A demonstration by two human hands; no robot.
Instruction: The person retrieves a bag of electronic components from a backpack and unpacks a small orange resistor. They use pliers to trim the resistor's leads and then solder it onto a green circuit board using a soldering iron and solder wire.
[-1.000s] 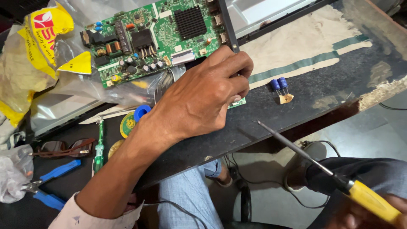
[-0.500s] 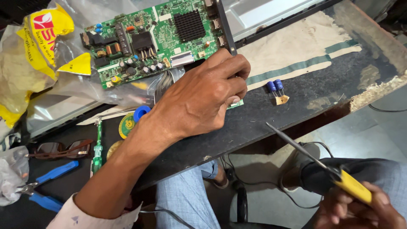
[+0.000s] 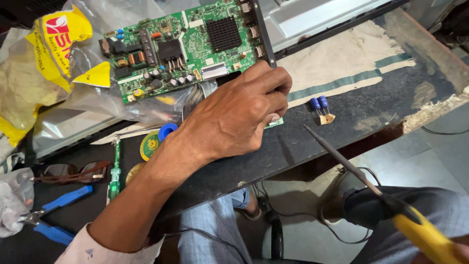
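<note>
One pair of blue-handled pliers (image 3: 49, 215) lies far left of the fingers, beside one pair of brown-tinted spectacles (image 3: 68, 171). One green-handled screwdriver (image 3: 115, 171), upright on the dark bench (image 3: 342, 127). One crumpled yellow-and-clear plastic bag (image 3: 44, 73), upper left. One green printed circuit board with a black finned heatsink (image 3: 185, 46), directly above the knuckles. One left hand (image 3: 234, 115), fingers curled together, tips pressed down at the board's lower right corner; whether they pinch anything cannot be told. Two small blue cylindrical capacitors (image 3: 320, 105), just right of the fingertips, apart from them. One soldering iron with a thin metal shaft and yellow handle (image 3: 371, 190), lower right, its tip near the bench edge; the right hand (image 3: 461, 252) is mostly out of frame, grip not discernible.
</note>
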